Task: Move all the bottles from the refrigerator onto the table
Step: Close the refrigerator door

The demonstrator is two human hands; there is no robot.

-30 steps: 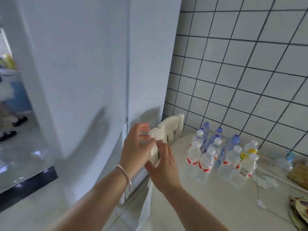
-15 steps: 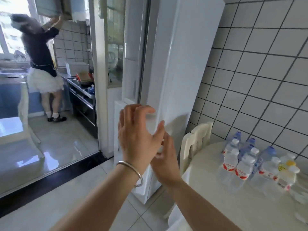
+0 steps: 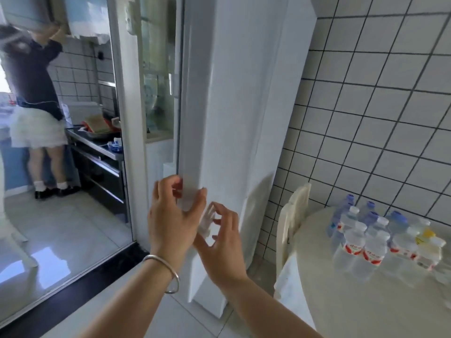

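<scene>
The white refrigerator (image 3: 246, 98) stands upright in the middle, seen from its side, with its door edge (image 3: 192, 118) facing me. My left hand (image 3: 170, 215), with a silver bangle on the wrist, is at that door edge with fingers spread, holding nothing. My right hand (image 3: 219, 242) is just right of it, fingers apart and empty. Several clear water bottles (image 3: 380, 237) with white, blue and yellow caps stand grouped on the round cream table (image 3: 366, 311) at the right. The refrigerator's inside is hidden.
A white chair (image 3: 292, 220) stands between the refrigerator and the table, against the tiled wall (image 3: 380, 113). At the left a glass door frame (image 3: 127, 123) leads to a kitchen where a person (image 3: 34, 98) reaches up to a cabinet.
The refrigerator door has swung shut across my view, so the kitchen now shows. Both hands have risen from near the chair to the door edge and spread apart.
</scene>
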